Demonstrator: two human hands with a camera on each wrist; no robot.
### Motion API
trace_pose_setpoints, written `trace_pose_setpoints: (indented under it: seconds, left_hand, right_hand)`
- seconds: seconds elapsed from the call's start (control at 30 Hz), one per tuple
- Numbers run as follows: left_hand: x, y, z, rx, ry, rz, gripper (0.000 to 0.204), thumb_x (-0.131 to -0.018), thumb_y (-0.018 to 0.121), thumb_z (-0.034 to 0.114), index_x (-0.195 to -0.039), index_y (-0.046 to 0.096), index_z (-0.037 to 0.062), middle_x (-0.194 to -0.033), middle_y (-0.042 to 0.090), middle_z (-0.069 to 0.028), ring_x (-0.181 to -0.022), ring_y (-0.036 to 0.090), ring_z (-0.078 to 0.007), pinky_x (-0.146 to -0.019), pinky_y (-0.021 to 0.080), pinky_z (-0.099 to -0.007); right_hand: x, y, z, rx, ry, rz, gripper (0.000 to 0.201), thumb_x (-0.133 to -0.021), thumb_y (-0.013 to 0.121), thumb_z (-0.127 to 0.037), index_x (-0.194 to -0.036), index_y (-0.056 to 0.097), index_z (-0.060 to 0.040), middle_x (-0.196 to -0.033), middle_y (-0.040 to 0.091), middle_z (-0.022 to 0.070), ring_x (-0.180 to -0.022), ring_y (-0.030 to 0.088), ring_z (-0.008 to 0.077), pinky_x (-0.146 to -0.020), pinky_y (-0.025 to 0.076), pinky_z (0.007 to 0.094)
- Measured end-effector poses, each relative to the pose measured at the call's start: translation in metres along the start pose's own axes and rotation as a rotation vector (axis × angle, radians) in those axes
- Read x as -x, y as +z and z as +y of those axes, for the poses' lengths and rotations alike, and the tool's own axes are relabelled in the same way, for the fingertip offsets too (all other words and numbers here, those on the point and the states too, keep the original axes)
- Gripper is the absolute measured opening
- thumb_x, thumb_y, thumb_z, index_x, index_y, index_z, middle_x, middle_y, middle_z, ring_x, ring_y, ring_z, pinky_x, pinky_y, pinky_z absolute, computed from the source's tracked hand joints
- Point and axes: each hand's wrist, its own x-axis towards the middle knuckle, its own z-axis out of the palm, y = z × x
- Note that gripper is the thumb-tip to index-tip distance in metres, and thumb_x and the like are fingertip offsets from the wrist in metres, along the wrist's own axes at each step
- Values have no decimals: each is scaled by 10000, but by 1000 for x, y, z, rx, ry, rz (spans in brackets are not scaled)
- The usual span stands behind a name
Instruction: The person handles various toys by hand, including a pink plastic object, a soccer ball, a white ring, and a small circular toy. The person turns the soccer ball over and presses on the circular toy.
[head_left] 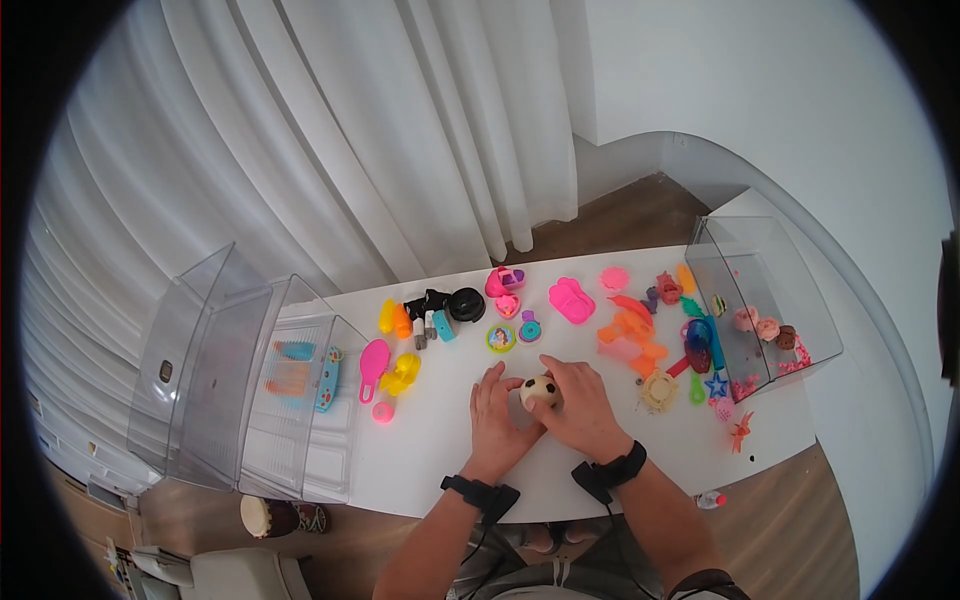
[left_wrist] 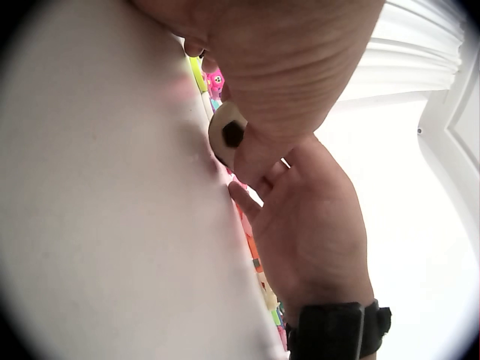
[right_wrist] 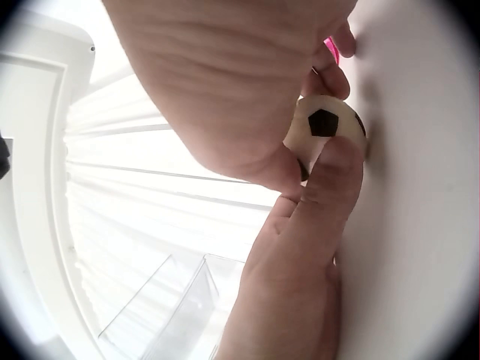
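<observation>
Between the two hands, near the table's front edge, is a small cream ball (head_left: 539, 391) with black patches. My left hand (head_left: 500, 425) holds its left side, the thumb against the ball (right_wrist: 322, 118) in the right wrist view. From the right, my right hand (head_left: 588, 410) grips it with thumb and fingers curled round. In the left wrist view, the ball (left_wrist: 226, 135) shows low by the white surface, partly covered by the near hand. Some fingertips are hidden behind the ball and hands.
Clear bins stand at the left (head_left: 290, 400) and right (head_left: 770, 330) of the white table (head_left: 430, 460). Beyond the hands lie a pink mirror-shaped toy (head_left: 373, 368), yellow toy (head_left: 401, 375), black hat-like toy (head_left: 466, 304), pink toy (head_left: 571, 301) and orange pieces (head_left: 634, 338).
</observation>
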Motion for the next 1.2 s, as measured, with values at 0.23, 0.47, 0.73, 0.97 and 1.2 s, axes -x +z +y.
trace_pose_setpoints:
  seconds: [0.23,0.47,0.73,0.97,1.2]
  left_hand:
    - [1,3,-3,13,14,20,729,-735,947,304,-1331,588,89,-1604,433,-194,-1520,402,-391,-1274,226,-595]
    - [-1,2,-1,22,2,12,739,-732,952,307,-1335,588,88,-1599,433,-192,-1516,405,-392,-1268,238,-599]
    - [0,3,-2,7,3,23,744,-735,952,300,-1342,581,83,-1599,430,-192,-1522,397,-383,-1270,235,-596]
    - [0,1,-2,8,11,10,742,-727,955,296,-1329,576,86,-1605,425,-191,-1523,393,-386,-1274,229,-593]
    - [-1,-2,3,22,-10,-3,742,-718,961,295,-1321,575,103,-1616,416,-190,-1525,391,-387,-1275,225,-599]
  right_hand:
    - [-2,-2,-4,-62,11,-2,607,-976,710,-360,-1439,573,7,-1156,710,167,-1116,631,359,-1026,467,482]
    - [-3,1,7,-160,146,-71,681,-891,774,-313,-1444,560,23,-1167,713,174,-1131,629,370,-1042,467,491]
    - [0,3,7,-64,65,-46,620,-956,725,-319,-1446,552,18,-1198,702,184,-1152,628,377,-1031,474,496]
    - [-2,-4,-10,-19,44,59,520,-997,681,-263,-1424,567,11,-1158,713,172,-1111,638,374,-1017,480,497]
    - [-3,2,10,-247,169,-58,672,-891,766,-244,-1466,520,1,-1218,664,184,-1139,619,377,-1024,480,487]
